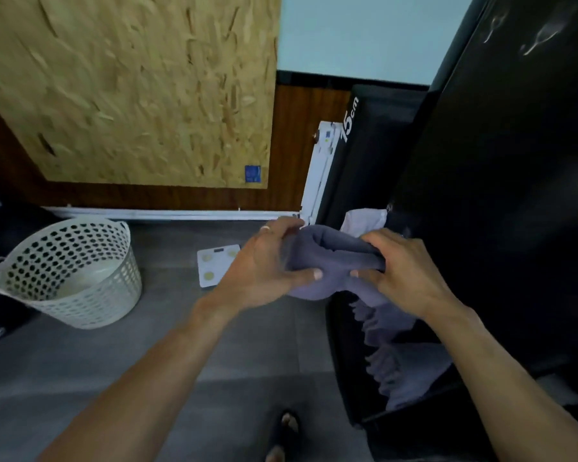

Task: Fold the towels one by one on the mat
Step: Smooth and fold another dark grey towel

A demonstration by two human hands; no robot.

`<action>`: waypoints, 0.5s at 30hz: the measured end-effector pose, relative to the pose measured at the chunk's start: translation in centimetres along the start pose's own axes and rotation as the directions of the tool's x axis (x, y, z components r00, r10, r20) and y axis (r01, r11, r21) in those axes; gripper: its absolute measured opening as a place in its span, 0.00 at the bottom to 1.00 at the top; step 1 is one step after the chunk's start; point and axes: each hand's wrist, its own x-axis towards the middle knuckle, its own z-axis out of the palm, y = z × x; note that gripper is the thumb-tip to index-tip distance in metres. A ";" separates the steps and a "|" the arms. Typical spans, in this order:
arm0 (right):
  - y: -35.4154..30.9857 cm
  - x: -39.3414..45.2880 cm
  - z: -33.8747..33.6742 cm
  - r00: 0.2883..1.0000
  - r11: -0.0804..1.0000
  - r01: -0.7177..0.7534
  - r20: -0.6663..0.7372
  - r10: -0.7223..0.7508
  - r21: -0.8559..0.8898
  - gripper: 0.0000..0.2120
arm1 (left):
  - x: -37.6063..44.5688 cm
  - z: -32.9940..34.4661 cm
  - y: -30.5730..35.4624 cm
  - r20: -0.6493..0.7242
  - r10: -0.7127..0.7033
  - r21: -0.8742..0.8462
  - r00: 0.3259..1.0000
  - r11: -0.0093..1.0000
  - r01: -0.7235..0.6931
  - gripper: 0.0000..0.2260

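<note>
— How are the arms set?

— Both bare forearms reach forward from the lower edge of the head view and draw in toward each other, so the hands meet near the middle.

— And the left hand (264,261)?

— Back of it faces up, a ring on one finger. The fingers curl over the far side of a grey towel (331,258), and the thumb lies stretched underneath, nail showing, pinching the cloth.

— The right hand (404,271)?

— Just beside the left, knuckles up, wrist bent slightly inward. Its fingers are bunched into the same towel, gripping a fold. The two thumbs nearly meet.
</note>
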 end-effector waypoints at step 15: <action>8.3 20.4 1.6 0.921 0.887 -0.204 -0.225 0.317 0.414 0.14 | 29.6 -1.5 -2.2 0.128 0.312 -0.174 0.941 0.942 -0.289 0.08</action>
